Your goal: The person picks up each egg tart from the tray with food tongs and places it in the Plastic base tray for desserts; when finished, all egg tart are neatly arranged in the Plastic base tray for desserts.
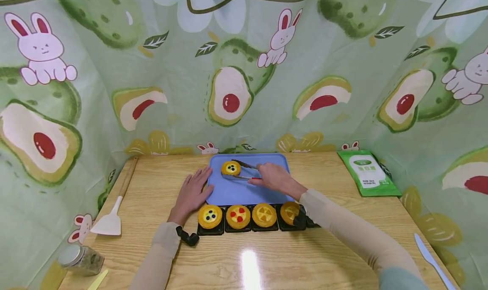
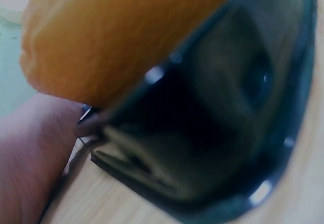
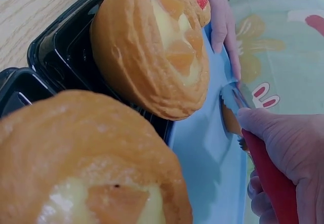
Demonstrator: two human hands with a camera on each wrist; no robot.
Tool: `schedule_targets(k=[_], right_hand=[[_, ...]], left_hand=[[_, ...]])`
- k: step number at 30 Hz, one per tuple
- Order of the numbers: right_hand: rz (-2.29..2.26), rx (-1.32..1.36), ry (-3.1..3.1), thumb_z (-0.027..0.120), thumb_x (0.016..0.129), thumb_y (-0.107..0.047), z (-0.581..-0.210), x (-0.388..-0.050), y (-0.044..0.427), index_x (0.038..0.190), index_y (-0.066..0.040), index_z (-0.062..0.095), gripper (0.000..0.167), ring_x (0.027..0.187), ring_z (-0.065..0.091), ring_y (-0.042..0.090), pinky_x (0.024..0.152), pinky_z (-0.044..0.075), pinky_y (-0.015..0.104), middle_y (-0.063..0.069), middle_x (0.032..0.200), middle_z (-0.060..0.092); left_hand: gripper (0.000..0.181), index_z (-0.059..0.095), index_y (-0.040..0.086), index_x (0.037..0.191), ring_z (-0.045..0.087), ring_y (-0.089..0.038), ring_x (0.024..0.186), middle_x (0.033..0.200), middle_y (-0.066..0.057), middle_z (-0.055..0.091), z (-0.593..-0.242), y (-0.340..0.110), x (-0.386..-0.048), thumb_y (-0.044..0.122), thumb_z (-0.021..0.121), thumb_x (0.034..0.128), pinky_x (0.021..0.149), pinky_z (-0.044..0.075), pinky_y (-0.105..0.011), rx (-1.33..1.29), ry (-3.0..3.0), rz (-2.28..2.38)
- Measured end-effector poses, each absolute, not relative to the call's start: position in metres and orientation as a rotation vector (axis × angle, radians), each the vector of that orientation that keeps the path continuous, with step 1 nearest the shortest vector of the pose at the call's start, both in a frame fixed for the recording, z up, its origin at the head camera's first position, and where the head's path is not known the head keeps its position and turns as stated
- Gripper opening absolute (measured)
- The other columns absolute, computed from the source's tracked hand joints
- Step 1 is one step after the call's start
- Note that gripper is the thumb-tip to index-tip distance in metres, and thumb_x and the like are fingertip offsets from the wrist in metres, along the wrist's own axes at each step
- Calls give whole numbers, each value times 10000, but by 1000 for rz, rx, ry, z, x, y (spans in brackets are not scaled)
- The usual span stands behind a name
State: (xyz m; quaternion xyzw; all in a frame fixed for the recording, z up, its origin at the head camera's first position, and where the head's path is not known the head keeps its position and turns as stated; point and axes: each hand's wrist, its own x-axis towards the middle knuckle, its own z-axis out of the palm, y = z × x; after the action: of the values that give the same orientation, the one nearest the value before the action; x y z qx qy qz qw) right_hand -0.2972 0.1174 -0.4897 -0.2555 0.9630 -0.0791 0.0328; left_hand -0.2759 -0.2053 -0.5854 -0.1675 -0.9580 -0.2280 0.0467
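My right hand grips red-handled tongs over the blue tray. Between the tong ends, at the tray's left part, is a tart with dark blue berries; whether it touches the tray I cannot tell. My left hand rests at the tray's left edge with its fingers extended. Along the tray's near side, black holders carry a blueberry tart, a red-topped tart, a tart with orange wedges and another tart, partly covered by the right wrist's camera.
A white spatula with a wooden handle lies at left, near a lidded jar and a yellow utensil. At right are a green-white packet and a pale blue knife. A patterned curtain surrounds the table's back and sides.
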Motion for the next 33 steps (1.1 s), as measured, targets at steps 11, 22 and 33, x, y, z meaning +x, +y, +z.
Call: schedule_targets(k=[11, 22, 33], right_hand=[[-255, -809, 2971, 666, 991, -543, -488, -297, 120, 1036, -41, 710, 505, 566, 541, 142, 520, 436, 298, 20, 707, 597], [-234, -838, 3031, 663, 975, -586, -478, -289, 127, 1024, -48, 719, 542, 572, 532, 137, 521, 428, 284, -8, 698, 579], [-268, -846, 3075, 674, 961, -595, -465, -270, 135, 1007, -78, 720, 521, 580, 527, 129, 502, 441, 284, -19, 701, 603]], left_hand=[[666, 290, 214, 1670, 199, -292, 1601, 1722, 37, 249, -586, -204, -276, 507, 431, 1088, 1274, 111, -588, -509, -2921, -705], [660, 339, 177, 1653, 252, -330, 1582, 1702, -28, 319, -582, -202, -274, 465, 485, 1077, 1267, 136, -605, -519, -2891, -700], [663, 321, 197, 1660, 234, -319, 1589, 1710, -5, 296, -585, -203, -275, 487, 461, 1081, 1271, 123, -592, -511, -2902, -693]])
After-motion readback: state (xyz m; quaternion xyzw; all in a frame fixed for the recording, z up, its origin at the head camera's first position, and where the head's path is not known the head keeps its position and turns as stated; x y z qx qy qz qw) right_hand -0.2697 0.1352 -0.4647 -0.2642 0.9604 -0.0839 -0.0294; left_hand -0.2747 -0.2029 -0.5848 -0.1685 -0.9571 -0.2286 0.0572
